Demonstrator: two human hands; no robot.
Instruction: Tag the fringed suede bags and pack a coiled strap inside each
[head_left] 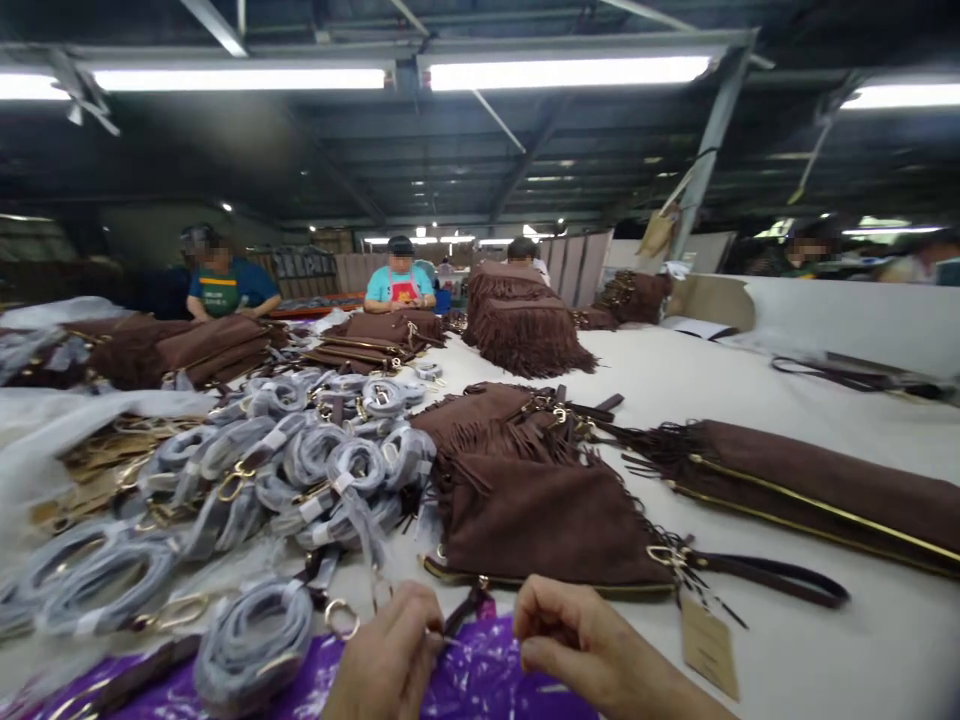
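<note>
My left hand (pixel 394 650) is closed in a pinch at the bottom centre, with a thin pale strand just past its fingertips. To its right, my right hand (pixel 581 640) has its fingers curled together; whatever they hold is too small to make out. Both are over shiny purple plastic (pixel 480 665). A brown fringed bag (pixel 540 525) with a gold zip lies just beyond them, its wrist strap (pixel 780 578) and cardboard tag (pixel 709 645) at the right. Beside my left hand sits a coiled strap in clear wrapping (pixel 255 640), near a gold ring (pixel 343 618).
Several wrapped coiled straps (pixel 330 460) are heaped on the left. More brown bags (pixel 517 315) are stacked farther back, and others (pixel 810 475) lie at the right on the white table (pixel 795 640). Co-workers (pixel 401 280) sit across the table.
</note>
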